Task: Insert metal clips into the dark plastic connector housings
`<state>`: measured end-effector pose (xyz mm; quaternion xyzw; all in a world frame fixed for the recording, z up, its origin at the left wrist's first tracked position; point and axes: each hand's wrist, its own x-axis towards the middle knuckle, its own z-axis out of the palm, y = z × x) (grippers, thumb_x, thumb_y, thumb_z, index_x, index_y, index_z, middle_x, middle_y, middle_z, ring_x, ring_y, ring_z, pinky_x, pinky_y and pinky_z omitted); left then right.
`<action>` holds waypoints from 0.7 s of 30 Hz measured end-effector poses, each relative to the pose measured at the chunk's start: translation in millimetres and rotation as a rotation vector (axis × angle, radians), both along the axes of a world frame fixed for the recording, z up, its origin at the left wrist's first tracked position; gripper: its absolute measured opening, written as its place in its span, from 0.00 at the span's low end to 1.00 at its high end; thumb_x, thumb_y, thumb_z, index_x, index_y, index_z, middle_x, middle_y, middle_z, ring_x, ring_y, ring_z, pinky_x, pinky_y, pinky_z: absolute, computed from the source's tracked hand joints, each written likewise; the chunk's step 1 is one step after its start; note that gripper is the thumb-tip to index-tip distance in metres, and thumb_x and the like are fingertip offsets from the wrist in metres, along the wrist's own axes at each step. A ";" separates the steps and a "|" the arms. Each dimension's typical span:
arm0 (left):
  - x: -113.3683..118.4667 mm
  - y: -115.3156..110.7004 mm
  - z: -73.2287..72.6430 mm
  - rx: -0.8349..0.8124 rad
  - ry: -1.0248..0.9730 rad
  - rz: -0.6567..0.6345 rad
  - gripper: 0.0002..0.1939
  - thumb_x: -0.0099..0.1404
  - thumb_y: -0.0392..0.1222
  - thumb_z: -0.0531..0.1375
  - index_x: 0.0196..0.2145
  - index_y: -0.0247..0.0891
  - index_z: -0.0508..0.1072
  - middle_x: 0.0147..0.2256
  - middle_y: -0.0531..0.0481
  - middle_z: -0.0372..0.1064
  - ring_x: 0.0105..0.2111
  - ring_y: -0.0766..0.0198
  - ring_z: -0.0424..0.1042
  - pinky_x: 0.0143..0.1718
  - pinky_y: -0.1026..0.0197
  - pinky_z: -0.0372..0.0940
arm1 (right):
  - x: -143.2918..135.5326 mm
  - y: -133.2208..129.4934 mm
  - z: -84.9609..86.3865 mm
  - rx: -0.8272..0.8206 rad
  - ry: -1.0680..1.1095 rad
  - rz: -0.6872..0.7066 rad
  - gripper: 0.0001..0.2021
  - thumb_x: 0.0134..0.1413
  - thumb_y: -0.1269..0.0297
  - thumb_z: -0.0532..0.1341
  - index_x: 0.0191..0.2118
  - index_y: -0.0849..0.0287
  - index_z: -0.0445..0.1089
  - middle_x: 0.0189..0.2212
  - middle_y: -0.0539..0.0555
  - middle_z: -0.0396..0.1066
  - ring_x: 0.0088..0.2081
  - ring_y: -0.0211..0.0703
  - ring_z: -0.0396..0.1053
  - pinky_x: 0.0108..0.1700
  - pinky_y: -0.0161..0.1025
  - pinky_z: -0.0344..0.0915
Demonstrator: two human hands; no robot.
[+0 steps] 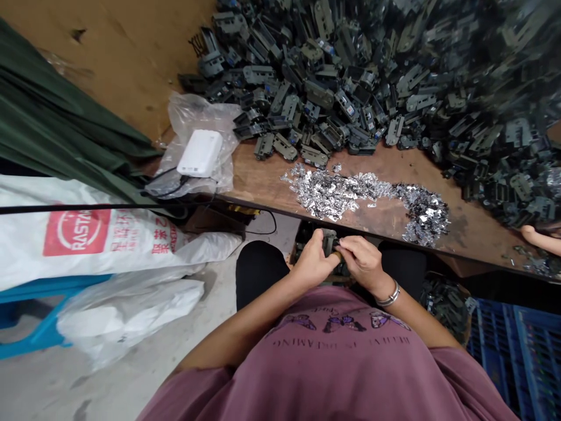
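Close to my lap, at the table's front edge, my left hand (pixel 314 258) is closed around a small grey-green plastic housing (pixel 328 237). The housing is partly covered by the fingers. My right hand (pixel 363 260), with a metal bracelet on its wrist, meets it from the right. Its fingertips are pinched together against the housing, and what they hold is too small to make out. A yellowish band shows at the left thumb tip. Just beyond the hands, a pile of small shiny metal pieces (pixel 326 193) lies on the wooden table (pixel 258 181).
A large heap of similar plastic housings (pixel 315 93) covers the back of the table. A white box-shaped device (pixel 200 153) with a cable rests on clear plastic at left. White sacks (pixel 131 245) lie lower left, blue crates (pixel 517 345) lower right. Another person's hand (pixel 539 238) shows at right.
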<state>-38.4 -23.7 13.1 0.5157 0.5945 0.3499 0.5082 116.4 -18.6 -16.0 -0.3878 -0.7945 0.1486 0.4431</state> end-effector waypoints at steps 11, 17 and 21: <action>0.6 -5.6 -7.8 0.038 0.075 -0.048 0.15 0.50 0.35 0.61 0.29 0.42 0.55 0.25 0.58 0.54 0.25 0.66 0.56 0.29 0.61 0.52 | 3.5 -2.0 -4.6 0.013 -0.080 -0.009 0.10 0.62 0.71 0.58 0.45 0.54 0.74 0.36 0.56 0.76 0.38 0.43 0.75 0.39 0.41 0.76; -1.3 -14.0 -3.5 0.055 0.281 -0.122 0.15 0.52 0.34 0.61 0.31 0.43 0.56 0.27 0.54 0.56 0.29 0.58 0.64 0.33 0.56 0.58 | 0.5 -10.6 -12.7 0.039 -0.132 0.017 0.13 0.63 0.73 0.55 0.49 0.57 0.73 0.39 0.60 0.76 0.42 0.45 0.76 0.44 0.43 0.76; -6.3 -15.4 2.2 0.058 0.232 -0.123 0.18 0.49 0.39 0.66 0.33 0.42 0.60 0.28 0.53 0.60 0.30 0.58 0.65 0.34 0.57 0.60 | 7.3 -6.8 -1.2 -0.081 -0.080 0.138 0.12 0.63 0.70 0.57 0.50 0.56 0.72 0.42 0.59 0.76 0.43 0.44 0.76 0.43 0.42 0.76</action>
